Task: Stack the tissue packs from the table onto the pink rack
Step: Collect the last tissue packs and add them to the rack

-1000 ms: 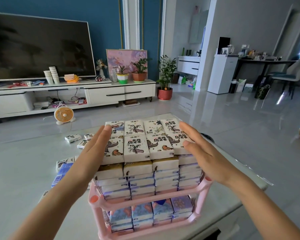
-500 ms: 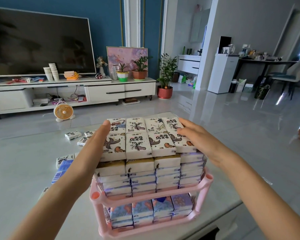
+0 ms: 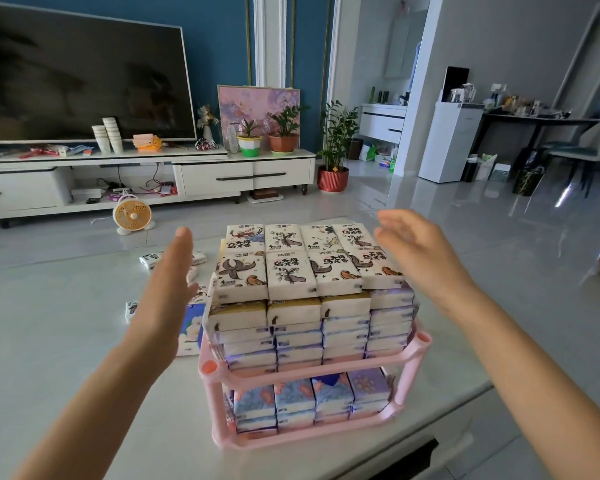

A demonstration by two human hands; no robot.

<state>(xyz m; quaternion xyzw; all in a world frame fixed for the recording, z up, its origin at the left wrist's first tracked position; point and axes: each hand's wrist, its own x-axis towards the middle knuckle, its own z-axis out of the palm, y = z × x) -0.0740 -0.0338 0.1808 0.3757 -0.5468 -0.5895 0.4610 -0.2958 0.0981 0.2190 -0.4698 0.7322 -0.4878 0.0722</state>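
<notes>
I see both grips open, fingers straight, holding nothing: the left grip (image 3: 168,292) is just left of the stack, the right grip (image 3: 420,251) just right of it. Eight tissue packs (image 3: 309,261) form the top layer on the two-tier pink rack (image 3: 291,439), which stands on the bench (image 3: 49,341). A few loose packs (image 3: 149,260) lie to the left.

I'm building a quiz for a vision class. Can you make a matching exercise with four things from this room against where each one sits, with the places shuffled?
Things:
1 rack
2 fan
3 cups
4 loose packs

Places:
A on the floor, before the TV stand
B on the table, between the left hand and the right hand
C on the TV stand, before the TV
D on the table, beyond the left hand

Pairs: 1-B, 2-A, 3-C, 4-D
</notes>
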